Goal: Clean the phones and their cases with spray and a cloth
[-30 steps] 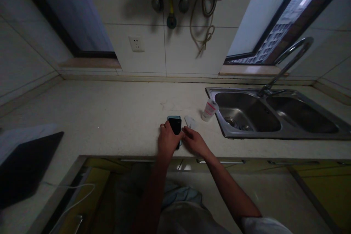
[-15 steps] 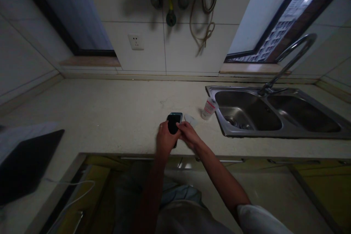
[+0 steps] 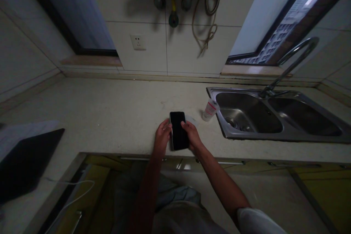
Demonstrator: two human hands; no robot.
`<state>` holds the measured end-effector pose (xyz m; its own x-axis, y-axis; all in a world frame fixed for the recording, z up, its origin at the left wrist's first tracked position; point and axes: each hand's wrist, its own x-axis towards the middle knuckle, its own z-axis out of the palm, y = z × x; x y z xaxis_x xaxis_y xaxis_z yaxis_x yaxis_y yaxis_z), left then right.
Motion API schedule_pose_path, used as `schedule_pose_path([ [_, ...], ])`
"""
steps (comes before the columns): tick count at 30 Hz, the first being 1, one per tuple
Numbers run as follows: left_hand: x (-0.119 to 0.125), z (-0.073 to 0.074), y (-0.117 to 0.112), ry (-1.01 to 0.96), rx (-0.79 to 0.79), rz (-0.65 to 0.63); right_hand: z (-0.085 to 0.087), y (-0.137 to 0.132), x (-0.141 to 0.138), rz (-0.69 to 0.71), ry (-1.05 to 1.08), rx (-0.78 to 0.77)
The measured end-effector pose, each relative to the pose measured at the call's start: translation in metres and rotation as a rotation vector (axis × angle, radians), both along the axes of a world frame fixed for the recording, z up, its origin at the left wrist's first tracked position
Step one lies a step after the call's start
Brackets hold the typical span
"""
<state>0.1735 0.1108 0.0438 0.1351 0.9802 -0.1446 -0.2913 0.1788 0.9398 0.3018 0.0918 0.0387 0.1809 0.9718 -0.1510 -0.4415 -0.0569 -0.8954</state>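
A smartphone with a black, dark screen faces up near the front edge of the counter. My left hand grips its left side, the thumb lying along the edge. On the other side my right hand holds it, with the thumb over the screen's right part. The fingers beneath the phone are hidden. Just beyond my right hand lies a flat whitish piece, partly covered and too faint to name. To the right, a clear plastic cup with red print leans by the sink's rim.
A double steel sink with a curved faucet fills the right of the counter. At left are a black flat panel, papers and a white cable. Pipes and a socket are on the wall.
My hands have moved apart to the phone's two sides, so its whole black screen now shows. Before, they were close together over it, fingers covering its lower part.
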Motion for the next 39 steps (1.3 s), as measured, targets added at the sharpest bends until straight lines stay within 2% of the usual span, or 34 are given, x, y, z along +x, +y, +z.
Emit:
schedule_pose_path([
  [5, 0.000, 0.009, 0.012, -0.171, 0.018, -0.005, -0.002, -0.005, -0.002, 0.083, -0.050, 0.023],
  [9, -0.002, 0.009, 0.013, -0.237, -0.032, 0.017, -0.004, -0.006, -0.001, 0.148, -0.059, 0.044],
  [14, -0.006, -0.001, 0.011, -0.273, -0.075, 0.130, 0.001, -0.011, -0.002, 0.247, -0.061, 0.034],
  [17, -0.008, -0.003, 0.012, -0.261, -0.046, 0.236, 0.003, -0.017, -0.003, 0.288, -0.149, 0.052],
  [20, -0.008, -0.001, 0.013, -0.301, -0.010, 0.343, 0.003, -0.025, -0.002, 0.318, -0.241, -0.005],
  [22, -0.007, 0.004, 0.011, -0.339, 0.014, 0.372, 0.002, -0.030, -0.002, 0.324, -0.240, -0.039],
  [25, -0.005, 0.015, 0.002, -0.354, 0.069, 0.321, 0.002, -0.032, -0.001, 0.235, -0.222, -0.012],
  [28, -0.007, 0.023, -0.009, -0.257, 0.063, 0.124, 0.006, -0.032, 0.001, 0.159, -0.217, 0.022],
  [31, -0.012, 0.024, -0.018, -0.083, 0.017, -0.047, 0.009, -0.031, 0.002, 0.120, -0.223, 0.044],
  [36, -0.018, 0.016, -0.019, 0.046, 0.033, -0.022, 0.009, -0.032, 0.002, 0.203, -0.263, 0.077],
  [39, -0.018, 0.016, -0.014, 0.097, 0.010, -0.041, 0.007, -0.032, 0.006, 0.249, -0.363, 0.091],
])
